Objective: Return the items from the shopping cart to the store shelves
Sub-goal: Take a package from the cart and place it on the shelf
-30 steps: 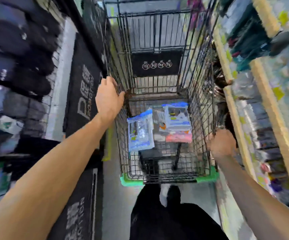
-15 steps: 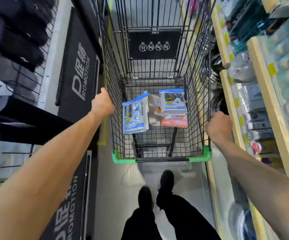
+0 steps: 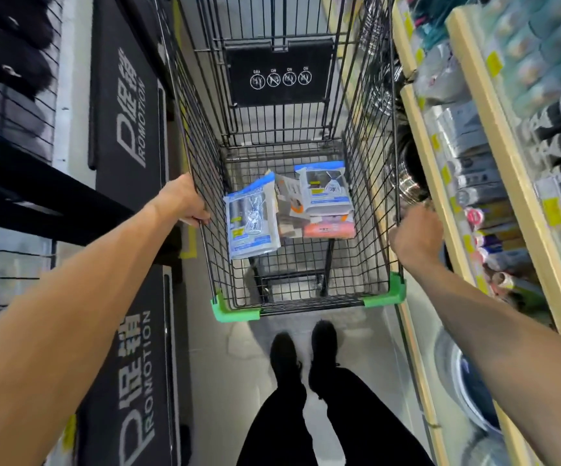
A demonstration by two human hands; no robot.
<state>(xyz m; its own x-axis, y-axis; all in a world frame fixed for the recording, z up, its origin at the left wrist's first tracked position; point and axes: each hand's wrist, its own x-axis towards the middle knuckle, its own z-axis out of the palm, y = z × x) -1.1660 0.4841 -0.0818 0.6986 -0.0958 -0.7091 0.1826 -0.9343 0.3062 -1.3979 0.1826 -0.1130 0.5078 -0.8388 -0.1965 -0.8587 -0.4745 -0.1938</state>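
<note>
A black wire shopping cart (image 3: 378,299) with green corner guards stands in the aisle in front of me. My left hand (image 3: 181,203) grips its left rim and my right hand (image 3: 415,235) grips its right rim. On the cart's floor lie a blue-and-white packet (image 3: 252,227) on the left, a second blue-and-white packet (image 3: 326,190) on the right, a white and orange box (image 3: 289,196) between them, and a pink pack (image 3: 329,228) under the right packet.
Wooden-edged store shelves (image 3: 437,183) packed with goods run close along the cart's right side. Black promotion panels (image 3: 127,129) and a dark rack (image 3: 10,62) line the left. My two black shoes (image 3: 302,354) stand on the grey floor just behind the cart.
The cart has moved forward along the aisle with both hands still on its rims. My left hand slid back along the left rim toward me.
</note>
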